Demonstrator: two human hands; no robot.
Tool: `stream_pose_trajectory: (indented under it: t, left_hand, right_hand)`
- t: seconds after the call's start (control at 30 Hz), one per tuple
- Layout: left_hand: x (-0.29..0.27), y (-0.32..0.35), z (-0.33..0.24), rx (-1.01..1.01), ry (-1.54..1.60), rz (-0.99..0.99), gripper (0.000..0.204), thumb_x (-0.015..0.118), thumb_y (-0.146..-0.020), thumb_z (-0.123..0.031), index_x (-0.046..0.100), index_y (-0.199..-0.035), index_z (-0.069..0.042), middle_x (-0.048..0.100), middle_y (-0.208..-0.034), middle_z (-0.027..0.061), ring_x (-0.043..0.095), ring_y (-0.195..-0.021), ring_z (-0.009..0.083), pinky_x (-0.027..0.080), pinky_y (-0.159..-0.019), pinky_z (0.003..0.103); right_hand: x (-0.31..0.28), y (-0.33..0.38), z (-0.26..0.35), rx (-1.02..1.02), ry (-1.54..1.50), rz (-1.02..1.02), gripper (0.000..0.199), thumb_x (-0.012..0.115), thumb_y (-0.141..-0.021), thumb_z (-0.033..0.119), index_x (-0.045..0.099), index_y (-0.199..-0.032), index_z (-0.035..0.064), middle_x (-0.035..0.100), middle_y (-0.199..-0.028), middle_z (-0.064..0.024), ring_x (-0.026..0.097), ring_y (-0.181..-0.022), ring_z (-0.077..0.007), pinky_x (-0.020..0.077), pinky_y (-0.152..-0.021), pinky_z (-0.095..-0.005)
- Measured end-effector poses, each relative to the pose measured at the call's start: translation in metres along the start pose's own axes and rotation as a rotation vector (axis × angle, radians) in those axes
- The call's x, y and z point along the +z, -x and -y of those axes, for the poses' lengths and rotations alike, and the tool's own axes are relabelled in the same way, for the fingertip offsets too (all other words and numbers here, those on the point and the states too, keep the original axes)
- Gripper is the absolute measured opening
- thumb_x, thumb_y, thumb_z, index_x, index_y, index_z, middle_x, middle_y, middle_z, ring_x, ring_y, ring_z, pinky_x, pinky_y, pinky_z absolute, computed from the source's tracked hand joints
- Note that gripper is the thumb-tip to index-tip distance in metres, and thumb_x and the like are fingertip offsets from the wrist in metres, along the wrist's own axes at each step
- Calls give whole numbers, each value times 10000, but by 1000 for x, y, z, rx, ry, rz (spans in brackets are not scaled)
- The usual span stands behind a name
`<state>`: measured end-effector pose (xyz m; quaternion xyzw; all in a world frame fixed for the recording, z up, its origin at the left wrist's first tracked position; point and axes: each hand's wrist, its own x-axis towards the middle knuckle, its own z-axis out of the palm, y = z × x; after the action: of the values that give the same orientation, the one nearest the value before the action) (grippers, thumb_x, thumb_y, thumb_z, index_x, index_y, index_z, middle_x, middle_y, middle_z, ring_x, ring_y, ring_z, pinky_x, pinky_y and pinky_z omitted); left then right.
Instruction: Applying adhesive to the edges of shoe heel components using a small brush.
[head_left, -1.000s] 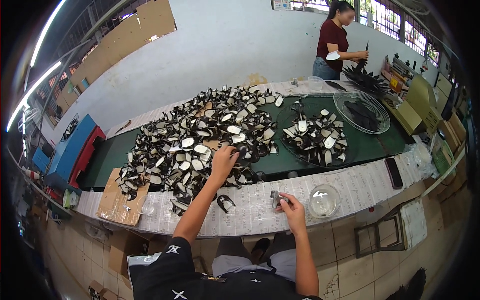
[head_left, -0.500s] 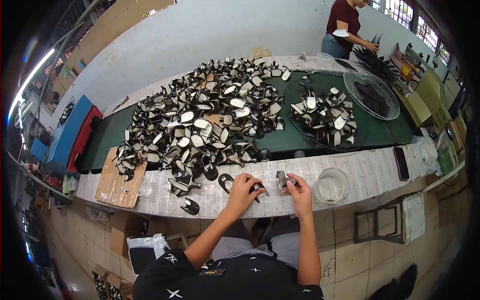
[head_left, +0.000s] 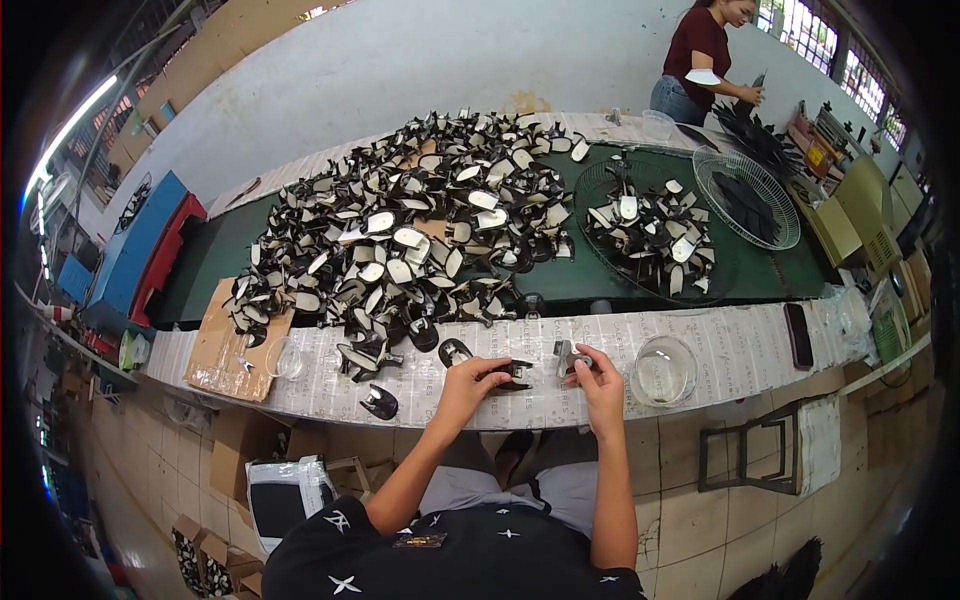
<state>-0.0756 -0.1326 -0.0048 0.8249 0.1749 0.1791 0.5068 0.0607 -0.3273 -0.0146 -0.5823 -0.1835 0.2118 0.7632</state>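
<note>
My left hand (head_left: 468, 388) is closed, thumb and fingers pinching a black shoe-heel piece (head_left: 517, 374) just above the white-covered table edge. The piece's forked end points right. My right hand (head_left: 598, 388) is closed at a small grey metal fixture (head_left: 562, 357) standing on the table; its fingertips press against the fixture's right side. Whether a smaller part sits between them I cannot make out. Another black heel piece (head_left: 455, 352) lies just beyond my left hand, and one more (head_left: 379, 402) rests by the near edge to the left.
A big heap of black-and-cream heel pieces (head_left: 400, 230) covers the green surface (head_left: 190, 270). More fill a wire basket (head_left: 716, 283). Close to my right hand stands a clear round tub (head_left: 664, 372); a dark phone (head_left: 799, 335) lies farther right. A person (head_left: 693, 60) handles black strips at the back.
My left hand has turned the heel piece so its forked end faces right, toward the fixture. My right hand stays at the fixture. The view has shifted slightly.
</note>
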Motion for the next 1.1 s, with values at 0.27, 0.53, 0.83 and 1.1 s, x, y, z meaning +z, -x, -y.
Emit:
stream_pose_trajectory:
  t: [0.27, 0.53, 0.83, 1.1]
  left_hand:
    - [4, 10, -6, -428, 780, -32, 294, 655, -915, -124, 606, -1164, 25, 652, -946, 37, 608, -773, 94, 500, -720, 216]
    - [8, 27, -26, -433, 854, 76, 255, 670, -900, -110, 632, -1127, 1, 678, -980, 42, 628, -834, 94, 531, -745, 242]
    - [13, 30, -47, -371, 870, 172, 277, 677, -893, -106, 623, -1133, 22, 679, -1000, 65, 632, -865, 104, 547, -742, 257]
    - [12, 33, -47, -373, 898, 195, 297, 670, -899, -109, 609, -1156, 27, 673, -1013, 69, 636, -871, 109, 555, -749, 254]
  right_hand:
    - [11, 33, 4, -154, 72, -196, 278, 595, -922, 49, 597, -1189, -29, 628, -989, -97, 637, -790, -140, 536, -726, -271]
    - [37, 77, 62, -540, 729, -94, 279, 680, -814, -23, 662, -1091, -4, 633, -1021, -151, 640, -847, -242, 530, -698, -314]
    - [44, 83, 75, -594, 870, 7, 304, 686, -810, -26, 646, -1111, -6, 619, -1037, -150, 646, -875, -283, 540, -726, -348]
    - [36, 84, 66, -401, 630, 15, 294, 669, -833, -23, 640, -1126, -25, 617, -1063, -143, 649, -839, -215, 546, -699, -308]
